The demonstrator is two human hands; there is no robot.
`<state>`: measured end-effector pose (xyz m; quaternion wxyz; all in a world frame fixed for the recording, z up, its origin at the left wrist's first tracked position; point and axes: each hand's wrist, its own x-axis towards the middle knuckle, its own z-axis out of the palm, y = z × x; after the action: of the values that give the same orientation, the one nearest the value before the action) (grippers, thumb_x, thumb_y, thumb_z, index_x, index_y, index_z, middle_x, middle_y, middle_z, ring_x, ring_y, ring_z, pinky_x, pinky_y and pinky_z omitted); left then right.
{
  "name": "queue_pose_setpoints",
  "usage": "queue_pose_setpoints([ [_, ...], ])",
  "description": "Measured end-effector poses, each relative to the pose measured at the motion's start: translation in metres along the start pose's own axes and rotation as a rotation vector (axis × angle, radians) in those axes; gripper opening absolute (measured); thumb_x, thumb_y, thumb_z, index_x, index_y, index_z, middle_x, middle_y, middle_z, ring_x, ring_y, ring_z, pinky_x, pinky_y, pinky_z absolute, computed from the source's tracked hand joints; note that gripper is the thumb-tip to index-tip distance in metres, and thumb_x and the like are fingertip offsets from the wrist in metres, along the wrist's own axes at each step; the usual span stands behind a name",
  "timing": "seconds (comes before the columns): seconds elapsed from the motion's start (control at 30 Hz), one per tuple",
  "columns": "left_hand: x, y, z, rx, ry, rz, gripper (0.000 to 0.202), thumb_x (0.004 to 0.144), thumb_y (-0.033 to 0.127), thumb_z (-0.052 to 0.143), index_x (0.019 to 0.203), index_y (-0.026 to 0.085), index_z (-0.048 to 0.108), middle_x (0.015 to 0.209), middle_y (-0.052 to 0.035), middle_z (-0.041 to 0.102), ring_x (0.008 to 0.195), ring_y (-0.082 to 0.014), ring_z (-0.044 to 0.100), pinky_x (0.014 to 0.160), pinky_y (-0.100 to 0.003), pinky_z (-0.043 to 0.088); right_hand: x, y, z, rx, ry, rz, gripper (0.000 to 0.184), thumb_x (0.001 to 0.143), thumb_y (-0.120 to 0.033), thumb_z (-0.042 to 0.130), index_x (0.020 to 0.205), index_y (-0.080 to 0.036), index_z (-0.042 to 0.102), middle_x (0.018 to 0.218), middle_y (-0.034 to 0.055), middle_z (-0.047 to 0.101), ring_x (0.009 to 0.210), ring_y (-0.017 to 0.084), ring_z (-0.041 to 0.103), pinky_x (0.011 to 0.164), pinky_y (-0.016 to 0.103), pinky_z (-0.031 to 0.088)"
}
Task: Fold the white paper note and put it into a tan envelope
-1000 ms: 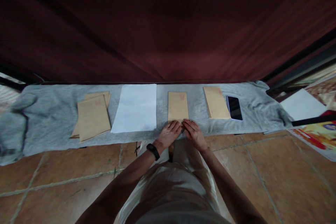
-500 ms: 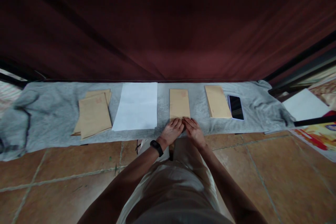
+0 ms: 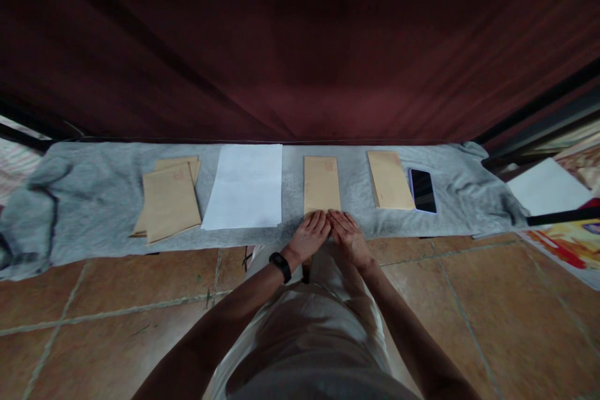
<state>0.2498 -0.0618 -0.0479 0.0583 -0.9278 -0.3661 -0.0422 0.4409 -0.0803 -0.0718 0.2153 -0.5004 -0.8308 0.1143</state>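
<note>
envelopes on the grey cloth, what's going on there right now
A person's left hand and right hand are close together at the near end of the middle envelope, which lies on the grey cloth. Their grip is hidden. To the left lie white paper and a loose envelope pile; to the right, another envelope stack and a phone.

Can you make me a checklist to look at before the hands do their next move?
1. Left hand at the middle envelope's near end: ok.
2. Right hand there too: ok.
3. That near end folded neatly: cannot tell, fingers cover it.
4. White paper apart from the middle envelope: ok.
5. Left-side envelopes stacked evenly: not ok, they're fanned out.
6. Phone away from both hands: ok.
</note>
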Motion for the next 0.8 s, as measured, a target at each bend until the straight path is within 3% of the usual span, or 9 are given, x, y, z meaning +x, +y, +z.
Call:
queue_pose_setpoints([
  [0.5, -0.012, 0.003, 0.01, -0.003, 0.015, -0.008, 0.049, 0.095, 0.009, 0.044, 0.143, 0.009, 0.052, 0.15, -0.0193, 0.052, 0.143, -0.027, 0.047, 0.119, -0.042, 0.038, -0.018, 0.007, -0.008, -0.02, 0.005, 0.013, 0.051, 0.105, -0.027, 0.038, 0.156, -0.019, 0.038, 0.156, 0.0109, 0.047, 0.145, 0.023, 0.043, 0.123, 0.05, 0.032],
  [0.8, -0.011, 0.003, 0.009, -0.01, 0.009, -0.004, 0.049, 0.094, 0.01, 0.043, 0.142, 0.009, 0.052, 0.151, -0.0193, 0.052, 0.142, -0.0264, 0.047, 0.119, -0.045, 0.038, -0.007, -0.011, 0.001, -0.029, 0.033, 0.008, 0.052, 0.104, -0.026, 0.042, 0.156, -0.019, 0.039, 0.155, 0.0118, 0.049, 0.145, 0.025, 0.044, 0.123, 0.053, 0.032],
])
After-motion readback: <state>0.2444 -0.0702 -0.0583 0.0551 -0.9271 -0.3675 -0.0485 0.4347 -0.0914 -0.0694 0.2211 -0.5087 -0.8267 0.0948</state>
